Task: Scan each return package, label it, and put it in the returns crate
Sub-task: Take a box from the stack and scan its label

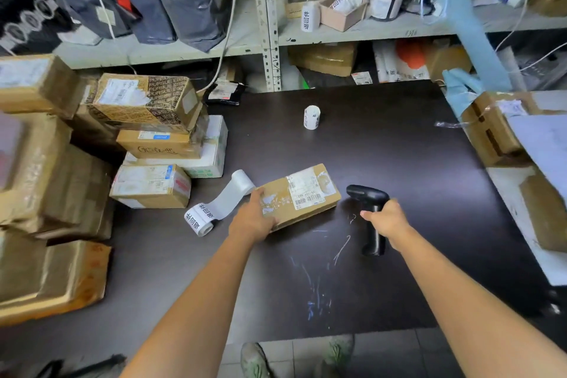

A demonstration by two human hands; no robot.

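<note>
A small flat package (302, 195) of brown cardboard is seen lying on the dark table (383, 144), slightly skewed, with its barcode sticker (306, 193) facing up. It is judged to be light and fairly stiff, though patches of glossy tape on the top may make that face slippery, so it is best taken by its short ends or long edges rather than pressed flat from above. Nothing about it suggests fragility (the contents cannot be seen).

Its near-left end is held by the left hand (253, 219), the fingers (267, 219) curled narrowly over the corner, so the box is steadied against the table. A black scanner (366, 193) is gripped by the right hand (387, 218), the fingers wrapped tightly round the handle and the forefinger (368, 214) laid forward by the trigger; the scanner's head is pointed toward the package from just beside its right end.

A partly unrolled label roll (214, 209) lies just left of the package. No returns crate can be picked out with certainty.
</note>
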